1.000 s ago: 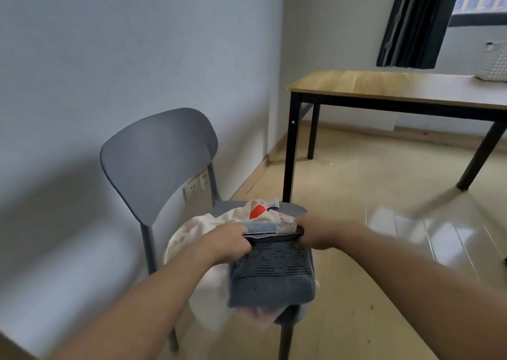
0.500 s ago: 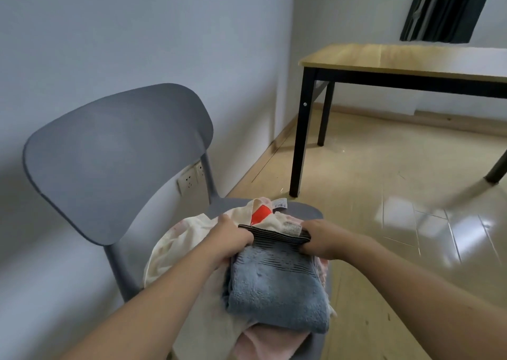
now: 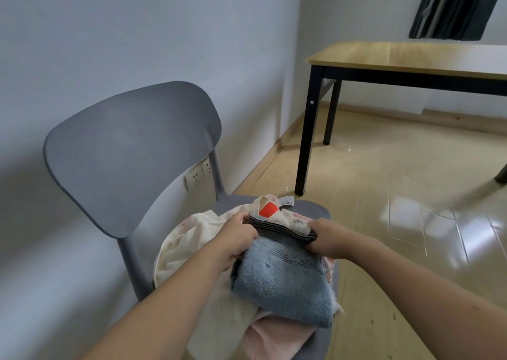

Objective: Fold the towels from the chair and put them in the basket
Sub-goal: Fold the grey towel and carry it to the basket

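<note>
Left hand: our left hand (image 3: 238, 239) gripped the left end of the blue towel's dark striped edge; its fingers were curled round the folded layers; the forearm reached in from the lower left.
Right hand: our right hand (image 3: 327, 239) gripped the right end of the same edge; fingers curled over the top, with the thumb hidden beneath; the forearm came in from the lower right.
Blue towel: the blue towel (image 3: 285, 283) lay folded on top of the pile; its striped edge was held between our two hands; its thick rounded fold faced us and hung towards the seat's front.
Pile: a cream towel (image 3: 189, 239) lay under and left of the blue one, draped over the seat's left side; a pink towel (image 3: 274, 335) showed beneath the blue fold at the front; a red patch (image 3: 267, 210) and a white tag (image 3: 286, 201) showed at the pile's far end.
Chair: the grey chair (image 3: 131, 154) stood against the wall; the whole pile rested on its seat.
Counter: the wooden counter (image 3: 406, 55) on black legs stood well apart to the right; we could see no basket.
Wall: a socket (image 3: 195, 178) sat low behind the chair's back.
</note>
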Action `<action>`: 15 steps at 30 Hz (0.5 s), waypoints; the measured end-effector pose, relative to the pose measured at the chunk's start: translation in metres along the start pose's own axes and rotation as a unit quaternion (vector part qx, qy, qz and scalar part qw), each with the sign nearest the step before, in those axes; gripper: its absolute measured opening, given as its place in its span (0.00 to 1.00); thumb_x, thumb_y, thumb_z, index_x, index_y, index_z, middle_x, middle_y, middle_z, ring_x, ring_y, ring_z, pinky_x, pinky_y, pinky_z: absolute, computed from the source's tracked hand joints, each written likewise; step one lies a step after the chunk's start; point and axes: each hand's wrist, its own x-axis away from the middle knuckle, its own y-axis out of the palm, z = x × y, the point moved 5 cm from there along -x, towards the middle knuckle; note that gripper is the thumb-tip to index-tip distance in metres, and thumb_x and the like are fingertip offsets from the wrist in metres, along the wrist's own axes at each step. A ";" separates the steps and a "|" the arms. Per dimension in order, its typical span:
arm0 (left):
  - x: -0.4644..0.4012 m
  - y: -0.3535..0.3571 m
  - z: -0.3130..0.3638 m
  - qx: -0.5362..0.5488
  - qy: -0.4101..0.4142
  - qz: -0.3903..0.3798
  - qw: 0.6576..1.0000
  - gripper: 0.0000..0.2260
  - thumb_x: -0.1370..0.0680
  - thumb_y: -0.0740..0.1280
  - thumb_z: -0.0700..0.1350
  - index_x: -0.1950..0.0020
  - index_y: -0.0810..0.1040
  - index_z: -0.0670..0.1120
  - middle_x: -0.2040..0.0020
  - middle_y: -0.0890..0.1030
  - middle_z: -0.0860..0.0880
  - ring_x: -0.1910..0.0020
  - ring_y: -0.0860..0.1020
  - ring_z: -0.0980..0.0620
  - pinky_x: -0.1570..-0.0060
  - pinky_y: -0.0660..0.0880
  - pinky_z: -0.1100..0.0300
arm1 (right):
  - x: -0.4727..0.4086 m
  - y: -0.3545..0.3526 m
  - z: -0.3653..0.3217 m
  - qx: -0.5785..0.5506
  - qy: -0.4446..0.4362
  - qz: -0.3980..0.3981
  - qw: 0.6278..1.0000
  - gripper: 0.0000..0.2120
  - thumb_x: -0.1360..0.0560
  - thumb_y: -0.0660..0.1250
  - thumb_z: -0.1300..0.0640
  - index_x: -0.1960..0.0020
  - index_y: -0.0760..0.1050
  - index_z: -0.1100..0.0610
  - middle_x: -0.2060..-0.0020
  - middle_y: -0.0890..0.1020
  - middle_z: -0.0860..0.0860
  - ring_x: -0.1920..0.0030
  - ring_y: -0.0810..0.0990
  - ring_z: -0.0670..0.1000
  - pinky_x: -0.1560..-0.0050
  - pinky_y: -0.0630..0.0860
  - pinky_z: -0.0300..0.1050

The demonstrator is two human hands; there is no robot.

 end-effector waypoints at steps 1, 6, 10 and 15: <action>0.000 -0.001 -0.001 -0.016 0.017 0.010 1.000 0.21 0.27 0.60 0.33 0.40 0.69 0.54 0.51 0.78 0.47 0.53 0.78 0.48 0.59 0.77 0.55 | -0.002 0.001 0.002 -0.018 0.000 -0.002 1.000 0.06 0.27 0.65 0.56 0.56 0.69 0.56 0.54 0.73 0.53 0.54 0.72 0.53 0.58 0.67 0.44; -0.005 -0.008 0.015 -0.393 0.098 0.052 0.913 0.29 0.31 0.66 0.42 0.32 0.59 0.51 0.35 0.66 0.45 0.37 0.68 0.43 0.39 0.69 0.52 | 0.000 -0.006 -0.002 -0.141 0.002 -0.026 0.990 0.10 0.30 0.69 0.60 0.50 0.72 0.55 0.53 0.77 0.52 0.51 0.76 0.53 0.52 0.74 0.47; -0.005 0.007 0.036 -0.486 0.096 -0.125 0.860 0.23 0.33 0.69 0.46 0.38 0.73 0.52 0.30 0.62 0.49 0.32 0.60 0.45 0.35 0.64 0.49 | 0.014 -0.022 -0.013 -0.232 -0.012 -0.089 0.969 0.13 0.30 0.69 0.64 0.52 0.71 0.50 0.51 0.77 0.50 0.46 0.75 0.52 0.47 0.74 0.45; 0.027 0.002 0.110 -0.513 0.198 -0.095 0.830 0.05 0.31 0.65 0.42 0.62 0.70 0.51 0.59 0.77 0.48 0.60 0.74 0.50 0.66 0.68 0.59 | 0.040 -0.073 -0.019 -0.309 -0.039 -0.040 0.950 0.16 0.33 0.69 0.63 0.46 0.74 0.57 0.47 0.79 0.55 0.44 0.76 0.56 0.43 0.75 0.49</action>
